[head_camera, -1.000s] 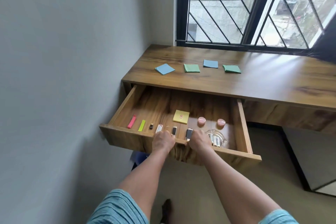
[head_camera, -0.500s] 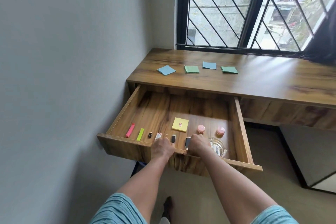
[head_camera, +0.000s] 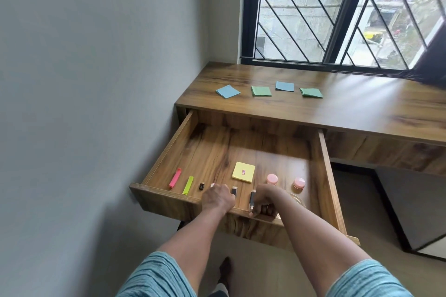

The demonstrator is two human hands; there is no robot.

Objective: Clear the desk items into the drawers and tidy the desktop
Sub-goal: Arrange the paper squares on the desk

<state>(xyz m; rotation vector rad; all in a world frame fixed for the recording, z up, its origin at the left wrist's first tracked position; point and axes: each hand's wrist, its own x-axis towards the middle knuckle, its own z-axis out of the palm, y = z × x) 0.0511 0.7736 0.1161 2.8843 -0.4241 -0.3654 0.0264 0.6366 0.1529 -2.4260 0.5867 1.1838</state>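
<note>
Hands (head_camera: 218, 198) (head_camera: 265, 203) fist-tight round drawer front (head_camera: 166, 204)

Wooden desk (head_camera: 357, 113): row of four paper squares (head_camera: 261, 91), alternating blue, green.

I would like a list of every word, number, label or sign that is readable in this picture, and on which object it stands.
No text here can be read.
Small red mark on the yellow notepad in the drawer: too small and blurred to read.
Tiny pale mark on the black adapter: too small to read.
</note>
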